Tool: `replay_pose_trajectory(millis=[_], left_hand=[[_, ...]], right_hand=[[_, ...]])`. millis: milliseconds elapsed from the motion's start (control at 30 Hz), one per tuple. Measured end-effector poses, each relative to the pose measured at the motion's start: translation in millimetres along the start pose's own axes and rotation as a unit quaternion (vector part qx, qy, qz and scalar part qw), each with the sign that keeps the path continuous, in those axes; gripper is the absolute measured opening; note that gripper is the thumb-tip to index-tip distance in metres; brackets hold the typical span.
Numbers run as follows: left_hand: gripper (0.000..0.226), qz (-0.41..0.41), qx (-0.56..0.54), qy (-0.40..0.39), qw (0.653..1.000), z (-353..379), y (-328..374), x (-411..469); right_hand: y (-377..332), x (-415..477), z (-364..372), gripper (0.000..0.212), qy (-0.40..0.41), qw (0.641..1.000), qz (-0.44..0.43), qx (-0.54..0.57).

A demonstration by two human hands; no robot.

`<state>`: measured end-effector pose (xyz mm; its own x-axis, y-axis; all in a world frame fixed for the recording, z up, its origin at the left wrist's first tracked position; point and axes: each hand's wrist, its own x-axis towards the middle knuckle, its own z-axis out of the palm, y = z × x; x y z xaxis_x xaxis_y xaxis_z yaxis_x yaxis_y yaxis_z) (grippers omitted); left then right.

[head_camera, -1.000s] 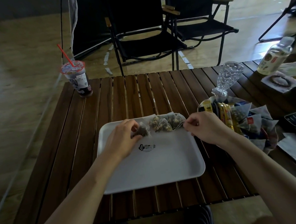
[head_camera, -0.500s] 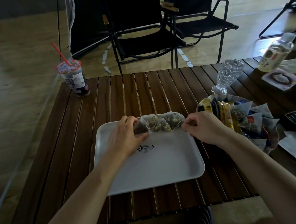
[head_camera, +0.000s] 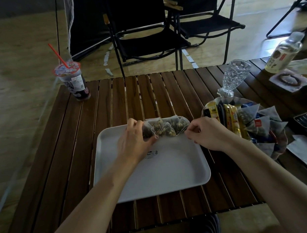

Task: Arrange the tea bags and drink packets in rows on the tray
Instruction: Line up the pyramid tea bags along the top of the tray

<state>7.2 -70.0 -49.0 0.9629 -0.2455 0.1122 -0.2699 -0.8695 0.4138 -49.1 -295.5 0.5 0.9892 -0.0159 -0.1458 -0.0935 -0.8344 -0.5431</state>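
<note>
A white tray [head_camera: 151, 177] lies on the slatted wooden table [head_camera: 101, 128]. Several clear pyramid tea bags [head_camera: 167, 128] lie side by side along the tray's far edge. My left hand [head_camera: 132, 141] grips the leftmost tea bag of that row between thumb and fingers. My right hand [head_camera: 207, 133] pinches the right end of the row at the tray's far right corner. A bowl of drink packets and tea bags [head_camera: 243, 122] stands just right of the tray, with yellow stick packets upright in it.
An iced drink cup with a red straw [head_camera: 73, 82] stands at the table's far left. A cut-glass goblet [head_camera: 235, 77] is behind the bowl. A bottle [head_camera: 284, 54], a bracelet on a card [head_camera: 287, 80] and papers crowd the right. Black folding chairs [head_camera: 146, 34] stand beyond the table.
My left hand has moved the dark tea bag up from the tray's middle to the far edge, against the left end of the row. My right hand has stayed at the right end.
</note>
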Motion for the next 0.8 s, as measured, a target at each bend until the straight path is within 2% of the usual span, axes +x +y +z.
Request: replay_pose_trajectory(millis=[233,400,533,667,800], left_hand=[[0.078,-0.014,0.005,-0.081,0.997,-20,-14,-12],[0.026,-0.027,0.036,-0.102,0.994,-49,-24,-32],[0.023,-0.004,0.027,-0.119,0.993,-60,-15,-44],[0.021,0.035,0.022,-0.098,0.994,-60,-3,-43],[0.019,0.065,0.047,-0.115,0.990,-52,1,-42]], right_hand=[[-3,-1,3,0.016,-0.011,1.000,-0.003,-0.014],[-8,-8,1,0.018,-0.047,0.998,-0.032,-0.013],[-20,-17,2,0.019,-0.097,0.992,-0.080,-0.016],[-17,-27,-15,0.016,-0.032,0.997,-0.075,-0.003],[11,-39,-46,0.017,0.074,0.996,0.029,-0.034]])
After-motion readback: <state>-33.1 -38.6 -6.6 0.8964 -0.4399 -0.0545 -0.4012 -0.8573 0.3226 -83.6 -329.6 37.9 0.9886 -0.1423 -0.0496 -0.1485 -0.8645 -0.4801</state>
